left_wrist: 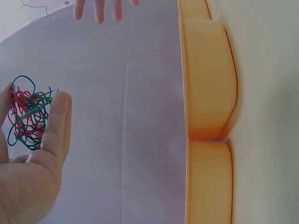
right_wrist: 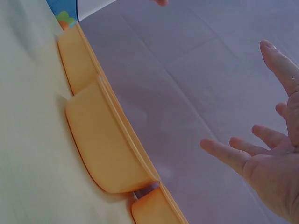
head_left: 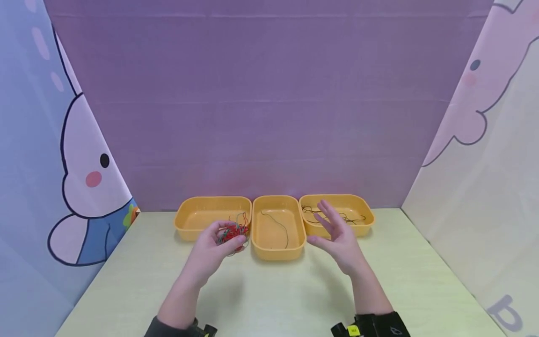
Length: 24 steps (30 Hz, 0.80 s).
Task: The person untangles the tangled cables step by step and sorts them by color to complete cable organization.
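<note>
Pale table (head_left: pixel 278 295), three yellow trays (head_left: pixel 279 254), left hand (head_left: pixel 210 248), grip pinching one red-green tangle (head_left: pixel 236 231), right hand (head_left: pixel 343 243), grip spread wide, empty

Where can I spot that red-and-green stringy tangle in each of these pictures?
Head: the tangle is below centre, slightly left, held in the person's left hand.
Left wrist: the tangle is near the left edge, about mid-height.
Right wrist: not in this picture.
Shared landmark: the middle yellow tray, below centre in the head view, right of centre in the left wrist view, left of centre in the right wrist view.
</note>
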Each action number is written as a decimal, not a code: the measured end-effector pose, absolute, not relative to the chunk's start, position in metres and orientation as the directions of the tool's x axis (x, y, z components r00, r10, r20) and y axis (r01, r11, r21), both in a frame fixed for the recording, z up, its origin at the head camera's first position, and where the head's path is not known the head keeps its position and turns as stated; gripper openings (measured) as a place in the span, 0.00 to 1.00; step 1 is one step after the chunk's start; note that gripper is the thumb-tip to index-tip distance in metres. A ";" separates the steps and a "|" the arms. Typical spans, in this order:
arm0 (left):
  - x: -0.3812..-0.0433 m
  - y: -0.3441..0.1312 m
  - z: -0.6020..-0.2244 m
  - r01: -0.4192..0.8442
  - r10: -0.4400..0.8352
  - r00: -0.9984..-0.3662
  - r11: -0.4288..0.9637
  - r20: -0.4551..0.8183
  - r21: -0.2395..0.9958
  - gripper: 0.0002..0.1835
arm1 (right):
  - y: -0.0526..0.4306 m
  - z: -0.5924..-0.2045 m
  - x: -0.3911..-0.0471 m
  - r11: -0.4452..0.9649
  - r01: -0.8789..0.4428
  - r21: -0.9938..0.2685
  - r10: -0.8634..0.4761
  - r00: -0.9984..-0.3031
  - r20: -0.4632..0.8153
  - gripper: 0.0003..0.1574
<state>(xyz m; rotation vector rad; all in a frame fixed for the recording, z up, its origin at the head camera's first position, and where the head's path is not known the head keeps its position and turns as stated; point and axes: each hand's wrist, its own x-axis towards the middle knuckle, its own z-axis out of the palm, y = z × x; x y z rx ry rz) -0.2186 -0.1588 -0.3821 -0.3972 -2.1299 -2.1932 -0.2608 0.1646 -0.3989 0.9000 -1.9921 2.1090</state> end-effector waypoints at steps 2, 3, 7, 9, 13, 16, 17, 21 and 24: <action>-0.220 -0.152 -0.381 0.220 0.121 -0.967 -0.037 0.223 0.975 0.26 | 0.160 -0.399 -0.260 -0.141 -0.454 -0.880 -0.331 -0.816 0.474 0.57; -0.221 -0.149 -0.381 0.218 0.113 -0.969 -0.025 0.219 0.976 0.25 | 0.158 -0.399 -0.259 -0.141 -0.451 -0.881 -0.338 -0.815 0.471 0.57; -0.221 -0.134 -0.377 0.230 0.093 -0.969 0.007 0.228 0.973 0.22 | 0.148 -0.402 -0.256 -0.124 -0.451 -0.884 -0.377 -0.803 0.462 0.58; -0.218 -0.125 -0.372 0.247 0.086 -0.966 0.023 0.244 0.969 0.20 | 0.142 -0.404 -0.255 -0.118 -0.453 -0.884 -0.393 -0.796 0.460 0.58; -0.209 -0.108 -0.362 0.269 0.101 -0.959 0.032 0.264 0.963 0.18 | 0.131 -0.407 -0.251 -0.131 -0.455 -0.881 -0.418 -0.780 0.465 0.59; -0.209 -0.097 -0.362 0.259 0.133 -0.957 0.003 0.256 0.966 0.18 | 0.124 -0.407 -0.249 -0.138 -0.455 -0.880 -0.439 -0.768 0.466 0.58; -0.209 -0.094 -0.362 0.256 0.141 -0.957 -0.006 0.254 0.967 0.19 | 0.122 -0.407 -0.247 -0.141 -0.456 -0.879 -0.445 -0.764 0.468 0.58; -0.217 -0.085 -0.375 0.242 0.154 -0.959 0.009 0.238 0.970 0.20 | 0.114 -0.400 -0.239 -0.147 -0.463 -0.874 -0.463 -0.749 0.475 0.56; -0.224 -0.081 -0.386 0.239 0.169 -0.959 0.045 0.228 0.970 0.21 | 0.108 -0.394 -0.232 -0.152 -0.461 -0.874 -0.469 -0.745 0.474 0.54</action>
